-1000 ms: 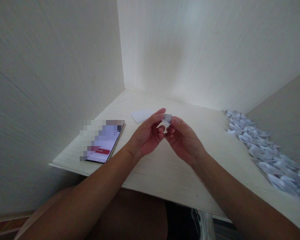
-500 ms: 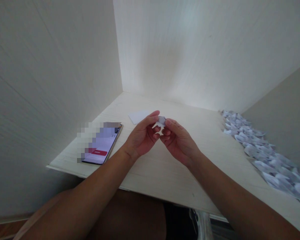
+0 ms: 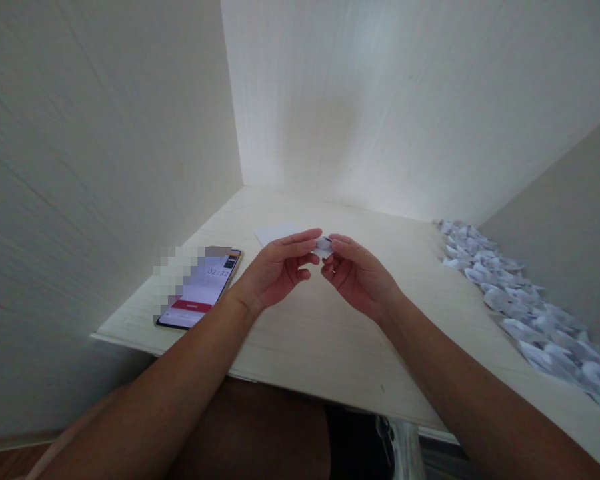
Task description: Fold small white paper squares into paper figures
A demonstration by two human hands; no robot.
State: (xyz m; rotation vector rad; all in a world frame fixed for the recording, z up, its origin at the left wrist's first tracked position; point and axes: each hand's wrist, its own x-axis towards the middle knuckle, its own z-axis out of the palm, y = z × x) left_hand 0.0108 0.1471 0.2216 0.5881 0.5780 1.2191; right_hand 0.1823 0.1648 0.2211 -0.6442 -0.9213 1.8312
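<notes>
My left hand (image 3: 279, 267) and my right hand (image 3: 356, 275) meet above the middle of a pale wooden desk (image 3: 330, 333). Both pinch a small folded piece of white paper (image 3: 323, 244) between thumb and fingertips. The paper is mostly hidden by my fingers. Just behind my hands a flat white sheet of paper (image 3: 276, 233) lies on the desk.
A phone (image 3: 200, 289) with a lit screen lies at the desk's left, near the front edge. A long heap of several small folded white papers (image 3: 520, 307) runs along the right side. Pale walls close in the desk on the left, back and right.
My hands have sunk a little and flattened, pressing the small paper tighter between the fingertips so less of it shows. The phone and the paper heap stay put.
</notes>
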